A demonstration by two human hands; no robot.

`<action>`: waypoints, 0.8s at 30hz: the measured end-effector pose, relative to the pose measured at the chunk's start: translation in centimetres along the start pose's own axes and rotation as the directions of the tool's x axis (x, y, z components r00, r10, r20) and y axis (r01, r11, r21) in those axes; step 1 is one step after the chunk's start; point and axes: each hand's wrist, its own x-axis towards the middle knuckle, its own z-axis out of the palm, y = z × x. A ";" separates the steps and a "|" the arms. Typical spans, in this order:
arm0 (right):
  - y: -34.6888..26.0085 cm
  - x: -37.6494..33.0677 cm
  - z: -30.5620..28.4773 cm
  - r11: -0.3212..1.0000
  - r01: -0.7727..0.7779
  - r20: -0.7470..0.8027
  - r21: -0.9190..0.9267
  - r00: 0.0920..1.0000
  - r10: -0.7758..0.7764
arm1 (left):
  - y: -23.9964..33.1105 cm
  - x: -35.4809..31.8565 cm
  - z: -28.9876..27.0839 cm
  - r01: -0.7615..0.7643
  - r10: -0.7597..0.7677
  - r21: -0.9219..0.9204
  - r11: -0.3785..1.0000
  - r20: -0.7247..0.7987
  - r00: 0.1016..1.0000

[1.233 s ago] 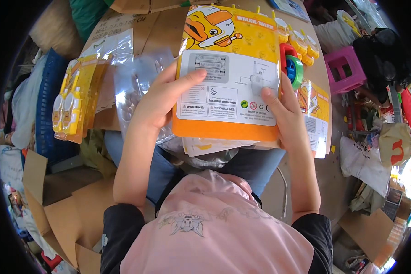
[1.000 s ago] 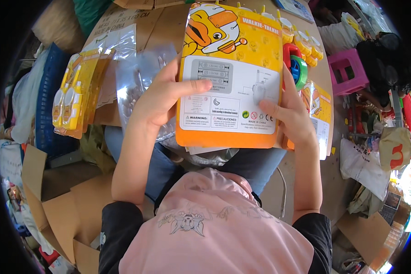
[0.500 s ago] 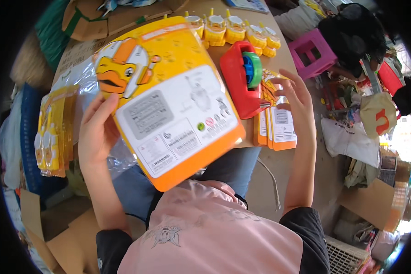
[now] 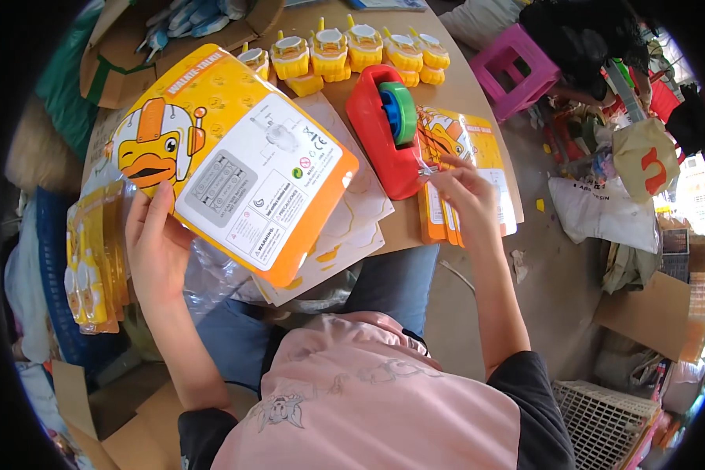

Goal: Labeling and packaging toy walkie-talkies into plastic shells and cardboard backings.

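Observation:
My left hand [image 4: 158, 243] grips a printed backing card [image 4: 235, 168] by its left edge, thumb on top. The card is yellow and orange, with a cartoon duck in a helmet and a white text panel. It is raised and tilted above the table's front edge. My right hand [image 4: 468, 196] is at the cutter end of a red tape dispenser [image 4: 388, 168] that carries a roll of tape [image 4: 401, 113] on a green core. Its thumb and fingertips pinch at the tape's end there; the clear tape itself hardly shows.
Beside the dispenser lies a stack of similar cards [image 4: 489, 149]. Yellow toy walkie-talkies [image 4: 329, 48] stand in a row behind. Larger printed sheets [image 4: 360, 196] lie under the raised card. Packed yellow toys [image 4: 90, 266] are at left, an open carton [image 4: 113, 66] at back left, a pink stool [image 4: 517, 66] at right.
The card has moved left and lower, uncovering the printed sheets and more of the toy row. My right hand has come down and left to the dispenser's cutter, its fingers closing.

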 end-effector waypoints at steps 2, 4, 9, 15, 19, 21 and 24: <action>0.9 -0.4 -0.2 0.994 -0.087 0.000 0.071 0.996 0.087 | 0.1 0.1 0.7 -0.010 0.011 -0.012 1.000 0.019 1.000; 1.0 -0.4 -0.1 0.998 -0.043 -0.007 -0.051 0.999 0.043 | 0.0 0.1 1.0 -0.028 0.029 -0.024 0.999 0.030 0.999; -0.9 -1.6 0.3 0.896 0.288 -0.026 -0.337 0.949 -0.314 | -0.8 -0.5 1.4 -0.104 0.103 -0.057 0.993 -0.024 0.994; -6.6 -4.9 7.6 0.933 0.354 0.390 0.064 0.852 -0.350 | -2.7 -1.4 4.1 -0.073 0.071 0.089 0.993 0.017 0.997; -8.2 -5.0 12.4 0.964 0.260 0.545 0.062 0.800 -0.251 | -2.6 -2.8 5.3 -0.097 0.097 0.078 0.992 0.006 0.995; -8.3 -4.8 13.3 0.963 0.261 0.562 0.072 0.787 -0.255 | -2.6 -3.0 5.1 -0.109 0.109 0.071 0.992 0.004 0.994; -8.3 -4.7 14.3 0.957 0.280 0.570 0.080 0.774 -0.274 | -2.9 -3.1 4.9 -0.100 0.100 0.056 0.993 0.004 0.995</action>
